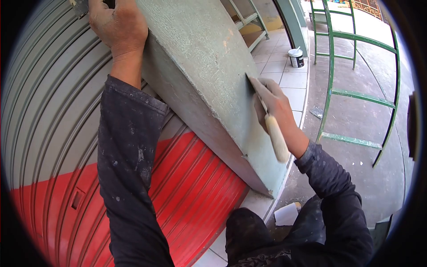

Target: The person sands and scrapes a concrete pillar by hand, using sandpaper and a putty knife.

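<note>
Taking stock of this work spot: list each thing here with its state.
Right hand: closed on the scraper.
Scraper: blade against the pillar.
Left hand: raised by the pillar, grip partly out of view.
Pillar: rough, patchy, edge chipped.
Shutter: lowered, grey above red.
Tub: upright; whether open, I can't tell.
Green ladder: standing.
Sleeves: flecked with pale marks.

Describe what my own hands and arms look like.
Your left hand and right hand are gloveless and look dusty. Both arms wear dark, long sleeves with pale specks and smudges: the left sleeve has a wide, loose cuff; the right sleeve is wrinkled.
</note>
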Demonstrator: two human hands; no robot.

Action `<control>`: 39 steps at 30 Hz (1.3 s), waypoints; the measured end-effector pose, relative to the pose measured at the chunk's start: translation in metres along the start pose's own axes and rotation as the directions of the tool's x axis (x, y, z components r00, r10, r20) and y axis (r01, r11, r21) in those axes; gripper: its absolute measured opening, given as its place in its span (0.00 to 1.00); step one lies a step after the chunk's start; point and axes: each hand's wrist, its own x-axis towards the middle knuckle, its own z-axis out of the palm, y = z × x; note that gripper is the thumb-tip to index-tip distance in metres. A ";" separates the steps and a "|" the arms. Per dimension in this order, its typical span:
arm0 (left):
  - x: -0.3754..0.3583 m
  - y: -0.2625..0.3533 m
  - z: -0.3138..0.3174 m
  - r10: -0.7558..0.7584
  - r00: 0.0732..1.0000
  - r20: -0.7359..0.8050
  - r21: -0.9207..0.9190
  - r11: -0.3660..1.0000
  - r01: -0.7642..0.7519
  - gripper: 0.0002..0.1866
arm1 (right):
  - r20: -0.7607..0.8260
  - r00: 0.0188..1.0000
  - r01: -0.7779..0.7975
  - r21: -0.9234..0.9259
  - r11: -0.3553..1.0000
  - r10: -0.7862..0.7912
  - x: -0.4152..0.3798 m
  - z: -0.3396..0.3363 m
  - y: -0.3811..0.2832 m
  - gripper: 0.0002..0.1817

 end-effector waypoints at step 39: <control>-0.004 0.016 0.005 -0.036 0.999 -0.014 -0.200 0.979 0.032 0.37 | -0.061 0.963 0.264 0.002 0.965 -0.263 0.043 -0.008 -0.024 0.31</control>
